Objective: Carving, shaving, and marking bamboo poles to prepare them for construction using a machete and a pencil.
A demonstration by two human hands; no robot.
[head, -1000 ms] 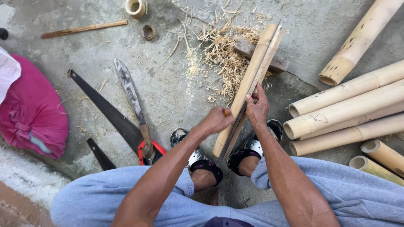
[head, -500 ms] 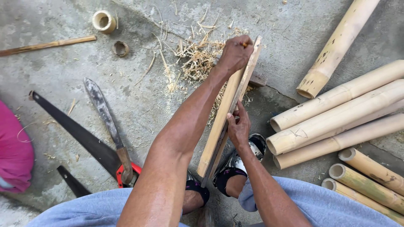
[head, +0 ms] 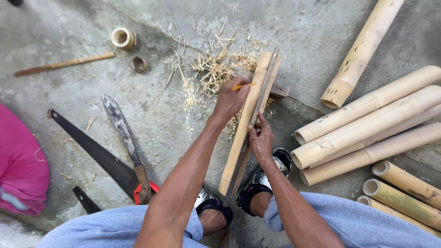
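Observation:
A split bamboo slat point(head: 248, 115) lies lengthwise on the concrete floor between my feet, its far end propped on a small block. A thin metal ruler point(head: 265, 87) rests along its right edge. My left hand point(head: 228, 98) holds a yellow pencil point(head: 242, 86) with the tip against the slat's upper part. My right hand point(head: 261, 140) presses down on the ruler and slat near the middle. My black and white shoes point(head: 257, 183) sit at the slat's near end.
A machete point(head: 120, 128) and a black hand saw point(head: 96, 156) with a red handle lie at left. Several bamboo poles point(head: 367, 124) are stacked at right. Shavings point(head: 220, 69), two cut bamboo rings point(head: 122, 37), a thin stick point(head: 64, 63) and a pink cloth point(head: 20, 170) lie around.
My left hand went from near my right hand up to the slat's far end, then drew back toward the middle with the pencil. My right hand stayed on the ruler.

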